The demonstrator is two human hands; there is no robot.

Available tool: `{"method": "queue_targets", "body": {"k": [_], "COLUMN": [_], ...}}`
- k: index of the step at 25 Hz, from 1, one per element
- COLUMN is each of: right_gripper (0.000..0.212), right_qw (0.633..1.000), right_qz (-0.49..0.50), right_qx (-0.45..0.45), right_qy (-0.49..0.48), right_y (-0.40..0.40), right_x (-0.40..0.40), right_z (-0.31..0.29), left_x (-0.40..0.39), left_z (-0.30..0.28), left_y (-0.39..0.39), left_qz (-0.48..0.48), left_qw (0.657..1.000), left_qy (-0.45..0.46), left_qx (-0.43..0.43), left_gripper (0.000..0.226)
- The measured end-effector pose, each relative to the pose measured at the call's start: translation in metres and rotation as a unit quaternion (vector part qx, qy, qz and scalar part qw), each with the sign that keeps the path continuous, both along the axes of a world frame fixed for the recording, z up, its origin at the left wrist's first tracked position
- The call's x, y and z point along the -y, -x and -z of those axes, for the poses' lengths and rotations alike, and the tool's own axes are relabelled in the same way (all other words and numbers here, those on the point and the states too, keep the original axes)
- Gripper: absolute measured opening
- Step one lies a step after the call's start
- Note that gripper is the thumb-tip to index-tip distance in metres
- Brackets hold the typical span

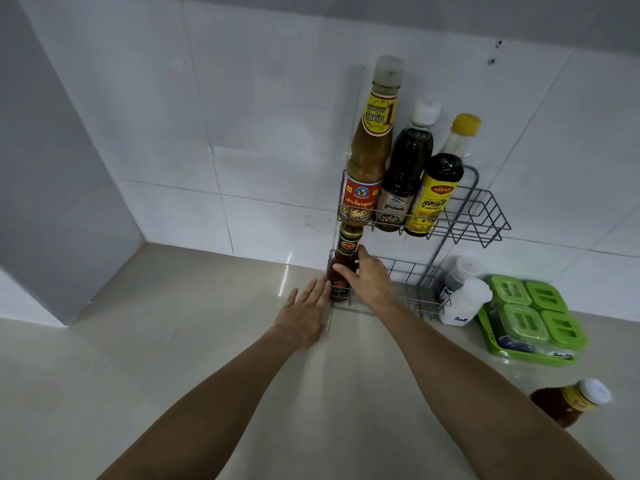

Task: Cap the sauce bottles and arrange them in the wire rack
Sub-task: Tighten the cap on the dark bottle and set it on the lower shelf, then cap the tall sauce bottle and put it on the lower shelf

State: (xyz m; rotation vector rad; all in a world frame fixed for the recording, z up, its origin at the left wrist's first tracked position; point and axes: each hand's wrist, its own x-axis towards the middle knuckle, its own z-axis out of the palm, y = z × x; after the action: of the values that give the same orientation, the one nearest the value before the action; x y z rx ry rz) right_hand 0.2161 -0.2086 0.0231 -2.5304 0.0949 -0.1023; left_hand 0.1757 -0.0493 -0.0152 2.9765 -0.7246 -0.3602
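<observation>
A grey two-tier wire rack (485, 216) stands against the tiled wall. Its upper tier holds three capped bottles: a tall tan sauce bottle (372, 147), a dark bottle with a white cap (407, 174) and a dark bottle with a yellow cap (438, 188). At the left end of the lower tier stands a red chilli sauce bottle (343, 261) with a dark cap. My right hand (367, 278) wraps around this bottle from the right. My left hand (304, 313) lies flat with fingers apart, its fingertips touching the rack's left edge. Another capped sauce bottle (568, 400) stands on the counter at the right.
A white salt shaker (464, 303) and a pepper shaker (459, 271) stand right of the rack. A green tray of lidded green containers (533, 313) sits further right. The beige counter (173, 341) stretches left to a grey wall corner.
</observation>
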Motion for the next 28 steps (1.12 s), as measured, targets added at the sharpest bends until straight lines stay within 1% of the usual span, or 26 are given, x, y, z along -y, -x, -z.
{"method": "queue_targets", "body": {"k": [3,7,12,14,16,19,22,25,28], "right_gripper": [0.052,0.048,0.045,0.042,0.035,0.021,0.016,0.015,0.016], "right_qw": [0.999,0.998,0.993,0.988,0.978,0.964,0.958,0.955,0.954], "right_qz": [0.010,0.001,0.016,0.025,0.034,0.017,0.016,0.052,0.118], "right_qx": [-0.004,-0.038,-0.001,0.009,0.023,0.069,0.115,0.164,0.191], "right_qy": [-0.034,-0.054,-0.113,-0.154,-0.205,-0.255,-0.261,-0.241,-0.197], "right_y": [-0.002,0.002,0.038,0.063,0.097,0.154,0.216,0.275,0.328], "right_x": [0.002,0.002,0.006,0.010,0.022,0.048,0.083,0.129,0.185], "right_z": [0.002,0.000,-0.013,-0.027,-0.042,-0.060,-0.077,-0.089,-0.095], "left_x": [0.001,-0.001,0.001,0.003,0.013,0.036,0.067,0.111,0.170], "left_z": [0.000,-0.003,-0.006,-0.009,-0.015,-0.028,-0.042,-0.054,-0.064], "left_y": [0.000,-0.005,0.002,0.013,0.033,0.073,0.118,0.162,0.208], "left_qz": [0.001,0.003,-0.005,-0.028,-0.054,-0.040,0.008,0.062,0.114], "left_qw": [1.000,1.000,1.000,0.997,0.986,0.961,0.928,0.896,0.867], "left_qy": [-0.003,-0.003,0.016,0.068,0.153,0.270,0.371,0.438,0.479], "left_qx": [-0.002,-0.008,-0.019,-0.006,0.023,0.050,0.017,-0.029,-0.078], "left_gripper": [0.081,0.082,0.083,0.082,0.077,0.060,0.043,0.028,0.027]}}
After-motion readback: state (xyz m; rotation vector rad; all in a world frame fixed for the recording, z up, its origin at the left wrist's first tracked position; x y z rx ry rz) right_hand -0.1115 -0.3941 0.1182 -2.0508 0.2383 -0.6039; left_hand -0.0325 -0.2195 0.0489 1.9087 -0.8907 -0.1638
